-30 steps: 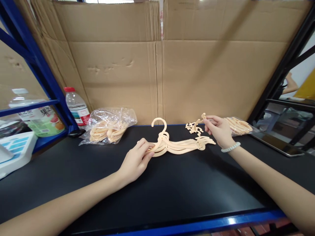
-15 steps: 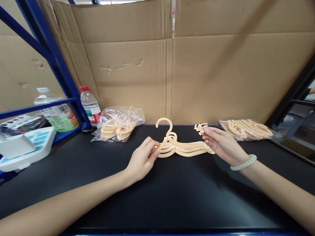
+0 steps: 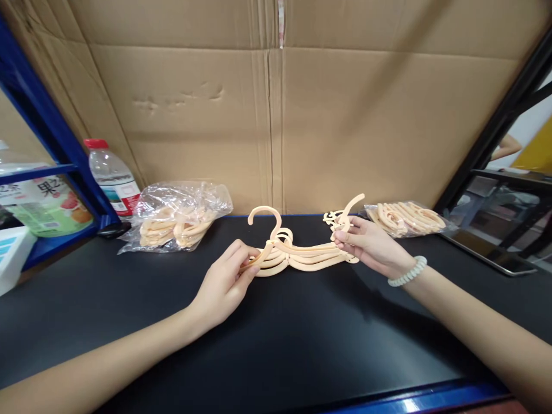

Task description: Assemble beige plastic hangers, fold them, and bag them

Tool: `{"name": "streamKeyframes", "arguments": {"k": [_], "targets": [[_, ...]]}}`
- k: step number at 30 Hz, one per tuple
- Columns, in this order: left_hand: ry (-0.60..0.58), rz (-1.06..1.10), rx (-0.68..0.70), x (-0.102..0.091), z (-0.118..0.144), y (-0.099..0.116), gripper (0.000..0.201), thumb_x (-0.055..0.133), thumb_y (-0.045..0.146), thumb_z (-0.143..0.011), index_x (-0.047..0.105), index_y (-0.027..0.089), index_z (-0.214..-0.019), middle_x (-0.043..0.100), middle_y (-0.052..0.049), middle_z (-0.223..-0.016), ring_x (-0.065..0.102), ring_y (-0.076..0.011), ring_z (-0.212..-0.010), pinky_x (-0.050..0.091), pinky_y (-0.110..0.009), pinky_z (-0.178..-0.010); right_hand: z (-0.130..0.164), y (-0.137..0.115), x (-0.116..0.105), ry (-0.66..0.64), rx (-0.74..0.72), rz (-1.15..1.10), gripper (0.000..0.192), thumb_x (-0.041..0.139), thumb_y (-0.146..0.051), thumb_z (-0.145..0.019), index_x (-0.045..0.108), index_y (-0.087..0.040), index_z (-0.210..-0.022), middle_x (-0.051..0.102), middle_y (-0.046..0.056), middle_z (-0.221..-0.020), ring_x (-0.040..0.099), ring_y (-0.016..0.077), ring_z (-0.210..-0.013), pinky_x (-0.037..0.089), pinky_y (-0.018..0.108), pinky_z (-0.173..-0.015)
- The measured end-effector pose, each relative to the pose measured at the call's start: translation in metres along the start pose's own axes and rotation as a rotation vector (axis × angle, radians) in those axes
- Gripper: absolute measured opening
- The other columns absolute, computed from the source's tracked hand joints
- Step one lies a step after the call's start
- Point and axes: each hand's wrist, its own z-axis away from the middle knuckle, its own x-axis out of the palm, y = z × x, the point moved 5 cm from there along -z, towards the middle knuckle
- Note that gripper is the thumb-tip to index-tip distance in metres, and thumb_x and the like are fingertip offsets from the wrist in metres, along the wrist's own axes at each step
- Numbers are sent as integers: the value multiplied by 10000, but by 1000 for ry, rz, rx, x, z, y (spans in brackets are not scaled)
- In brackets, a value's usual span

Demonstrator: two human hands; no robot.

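On the black table lies a small stack of cream plastic clothes hangers (image 3: pixel 310 259), one hook rising above the others. My left hand (image 3: pixel 226 282) pinches the left arm of the top hanger between thumb and fingers. Above the right end of the stack, my right hand (image 3: pixel 371 244) has its fingers closed on a cream plastic piece (image 3: pixel 354 204) with a curved end pointing up. Beside it, at the fingertips, shows a small jagged cream part (image 3: pixel 332 218). I cannot tell whether the two are joined, and my fingers partly hide them.
A clear bag of cream hangers (image 3: pixel 176 224) lies at the back left, another bag (image 3: pixel 405 218) at the back right. A red-capped bottle (image 3: pixel 114 178) stands by the blue shelf frame (image 3: pixel 64 138). Cardboard (image 3: pixel 194 126) forms the back wall. Metal shelving (image 3: pixel 487 224) borders the right.
A curved cream end now sticks up above my right fingers. The view has shifted, moving the table things leftward. My left hand keeps its pinch on the hanger.
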Motion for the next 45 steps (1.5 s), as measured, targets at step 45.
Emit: {"name": "streamKeyframes", "arguments": {"k": [45], "targets": [[-5, 3, 22, -1, 1, 5, 127, 458, 193, -927, 563, 212, -995, 456, -7, -842, 481, -137, -714, 414, -245, -632, 4, 11, 4, -224, 182, 180, 323, 801, -285, -678, 497, -177, -692, 671, 18, -694, 645, 105, -622, 573, 228, -632]]}}
